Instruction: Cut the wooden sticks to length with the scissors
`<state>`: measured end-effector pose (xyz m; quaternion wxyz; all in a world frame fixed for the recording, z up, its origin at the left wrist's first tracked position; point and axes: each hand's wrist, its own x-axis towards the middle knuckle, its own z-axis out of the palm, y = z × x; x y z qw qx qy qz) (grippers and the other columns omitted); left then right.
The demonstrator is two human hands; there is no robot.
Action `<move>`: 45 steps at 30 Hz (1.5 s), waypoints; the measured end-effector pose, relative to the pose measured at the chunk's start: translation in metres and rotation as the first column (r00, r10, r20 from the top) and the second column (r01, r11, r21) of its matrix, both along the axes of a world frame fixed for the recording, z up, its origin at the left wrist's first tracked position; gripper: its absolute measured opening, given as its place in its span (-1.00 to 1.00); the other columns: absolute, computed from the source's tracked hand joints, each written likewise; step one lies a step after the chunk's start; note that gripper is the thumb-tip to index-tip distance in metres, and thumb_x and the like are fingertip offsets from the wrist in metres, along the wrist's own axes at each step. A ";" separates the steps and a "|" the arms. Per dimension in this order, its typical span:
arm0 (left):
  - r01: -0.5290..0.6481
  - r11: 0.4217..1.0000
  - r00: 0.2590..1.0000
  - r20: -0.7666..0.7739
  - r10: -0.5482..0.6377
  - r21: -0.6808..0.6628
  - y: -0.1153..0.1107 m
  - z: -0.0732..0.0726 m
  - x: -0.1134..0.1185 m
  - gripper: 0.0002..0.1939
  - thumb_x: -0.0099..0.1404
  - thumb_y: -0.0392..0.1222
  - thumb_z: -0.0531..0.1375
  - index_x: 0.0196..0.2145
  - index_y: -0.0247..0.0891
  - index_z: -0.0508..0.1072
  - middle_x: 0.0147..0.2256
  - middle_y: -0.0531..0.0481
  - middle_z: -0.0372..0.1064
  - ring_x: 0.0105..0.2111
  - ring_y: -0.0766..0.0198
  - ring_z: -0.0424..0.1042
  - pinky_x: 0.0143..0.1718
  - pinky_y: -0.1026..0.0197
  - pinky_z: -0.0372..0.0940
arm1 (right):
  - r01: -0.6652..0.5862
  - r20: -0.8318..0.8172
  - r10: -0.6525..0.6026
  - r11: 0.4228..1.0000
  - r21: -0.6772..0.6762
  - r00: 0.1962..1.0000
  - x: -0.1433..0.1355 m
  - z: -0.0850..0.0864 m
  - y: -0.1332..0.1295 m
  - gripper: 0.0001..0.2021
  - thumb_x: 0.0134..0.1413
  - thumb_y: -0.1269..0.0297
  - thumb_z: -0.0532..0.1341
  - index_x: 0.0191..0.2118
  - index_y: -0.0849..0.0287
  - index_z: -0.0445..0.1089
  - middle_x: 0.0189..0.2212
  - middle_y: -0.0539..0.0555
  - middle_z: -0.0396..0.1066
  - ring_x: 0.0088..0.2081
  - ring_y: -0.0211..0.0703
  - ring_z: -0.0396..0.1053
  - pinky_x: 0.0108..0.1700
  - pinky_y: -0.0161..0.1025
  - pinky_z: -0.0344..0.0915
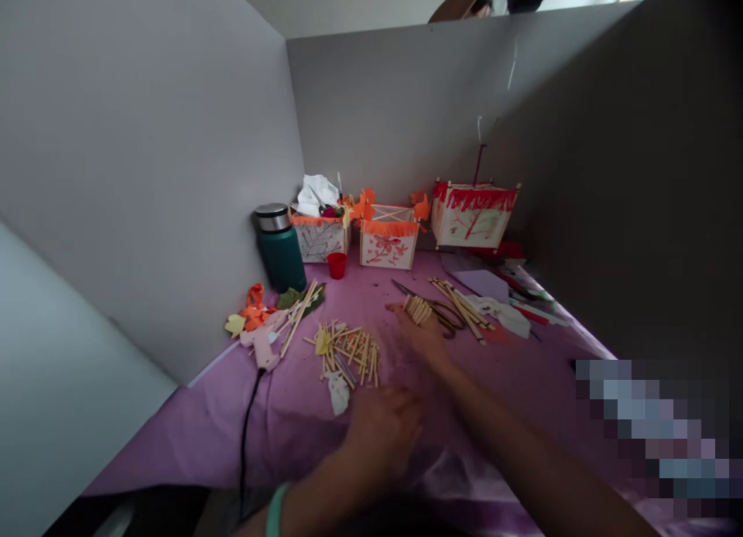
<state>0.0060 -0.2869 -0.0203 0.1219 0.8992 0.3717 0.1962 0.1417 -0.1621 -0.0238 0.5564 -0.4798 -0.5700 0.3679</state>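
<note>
- The right hand lay on the purple-covered desk, its grip closed around a small bundle of short, pale wooden sticks.
- The left hand rested loosely curled, holding nothing.
- The sticks looked light, stiff and snappable, best pinched mid-length.

You see a purple cloth, a dark green flask with silver lid, a red cup, orange-fringed boxes bearing red flower patterns, tan sticks
</note>
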 end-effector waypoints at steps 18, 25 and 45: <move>0.063 0.992 0.992 -0.113 -0.051 0.106 -0.028 -0.054 0.029 -0.47 0.48 -0.02 0.04 0.32 -0.21 0.24 0.29 -0.12 0.24 0.33 -0.02 0.12 0.39 -0.20 -0.06 | 0.046 -0.038 -0.048 0.998 -0.045 0.998 -0.029 0.001 -0.036 -0.62 0.08 -0.12 0.18 -0.33 0.11 0.51 -0.37 0.11 0.54 -0.22 0.04 0.46 -0.18 -0.12 0.37; 0.075 0.996 0.988 -0.140 -0.068 0.049 -0.030 -0.044 0.028 -0.43 0.47 0.02 0.04 0.34 -0.22 0.22 0.31 -0.14 0.21 0.35 -0.02 0.10 0.39 -0.22 -0.07 | -0.015 -0.023 0.014 0.999 -0.030 1.000 -0.028 -0.004 -0.026 -0.63 0.10 -0.11 0.19 -0.33 0.10 0.53 -0.35 0.09 0.54 -0.22 0.01 0.47 -0.14 -0.11 0.38; 0.115 0.993 0.979 -0.168 -0.117 -0.026 -0.028 -0.035 0.028 -0.30 0.40 0.08 0.13 0.37 -0.31 0.16 0.37 -0.25 0.05 0.38 -0.11 0.02 0.36 -0.34 -0.06 | -0.251 0.022 0.253 0.966 -0.061 0.967 -0.036 0.011 0.033 -0.66 -0.08 -0.06 0.34 -0.39 0.15 0.56 -0.41 0.08 0.55 -0.24 -0.01 0.48 -0.14 -0.11 0.39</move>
